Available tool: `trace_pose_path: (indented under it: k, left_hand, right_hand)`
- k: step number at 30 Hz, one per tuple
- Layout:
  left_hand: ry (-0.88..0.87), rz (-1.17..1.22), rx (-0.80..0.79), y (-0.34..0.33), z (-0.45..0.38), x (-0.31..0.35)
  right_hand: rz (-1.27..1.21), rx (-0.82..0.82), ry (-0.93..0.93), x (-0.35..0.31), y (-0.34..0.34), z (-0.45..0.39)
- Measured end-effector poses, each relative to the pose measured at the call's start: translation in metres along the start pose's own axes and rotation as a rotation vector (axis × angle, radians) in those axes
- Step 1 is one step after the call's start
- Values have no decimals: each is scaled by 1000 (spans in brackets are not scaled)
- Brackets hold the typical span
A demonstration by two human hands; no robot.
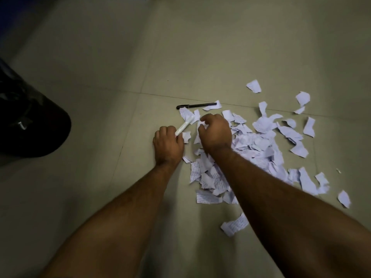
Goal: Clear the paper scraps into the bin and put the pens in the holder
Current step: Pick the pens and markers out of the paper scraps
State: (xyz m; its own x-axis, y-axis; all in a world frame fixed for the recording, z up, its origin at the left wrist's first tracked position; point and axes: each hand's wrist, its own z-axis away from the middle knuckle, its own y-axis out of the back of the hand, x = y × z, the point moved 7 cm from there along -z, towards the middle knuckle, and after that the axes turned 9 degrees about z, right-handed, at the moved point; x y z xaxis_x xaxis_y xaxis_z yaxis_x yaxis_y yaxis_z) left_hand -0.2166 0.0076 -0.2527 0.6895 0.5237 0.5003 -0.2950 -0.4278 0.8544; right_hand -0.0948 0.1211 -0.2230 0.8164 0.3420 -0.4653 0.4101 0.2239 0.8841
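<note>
Torn white paper scraps (pixel 259 145) lie in a heap on the tiled floor, spreading to the right. My left hand (pixel 168 144) grips a white pen (pixel 183 126) that sticks out up and to the right. Over the heap's left edge, my right hand (pixel 215 133) has curled fingers that pinch a paper scrap (pixel 200 127). A black pen (pixel 196 105) lies flat on the floor just beyond both hands. No pen holder is in view.
A bin lined with a black plastic bag (pixel 30 121) stands at the left edge. Bare floor tiles (pixel 124 63) stretch beyond and to the left of the scraps. Loose scraps (pixel 254 86) lie scattered at the far right.
</note>
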Motion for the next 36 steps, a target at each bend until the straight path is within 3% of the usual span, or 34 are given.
trace_pose_path:
  k: [5,11,18,24,30,36]
  left_hand:
    - [37,101,117,-4,-2,-11]
    - [68,176,123,-5,-5,-15]
    - [61,230,144,-2,-3,-13]
    - [77,220,126,-2,-5,-15]
    - [86,235,125,-1,-5,-14]
    - [97,272,147,0,-6,-17]
  right_hand:
    - [181,137,194,-24,-13,-25]
    - [298,106,281,-37,-28,-44]
    - [357,19,192,-38,-30,-51]
    - [297,-181,43,-32,-30,-56]
    - [297,-189,25,-31,-30,-48]
    - [79,-180,-141,-11,-23,-24]
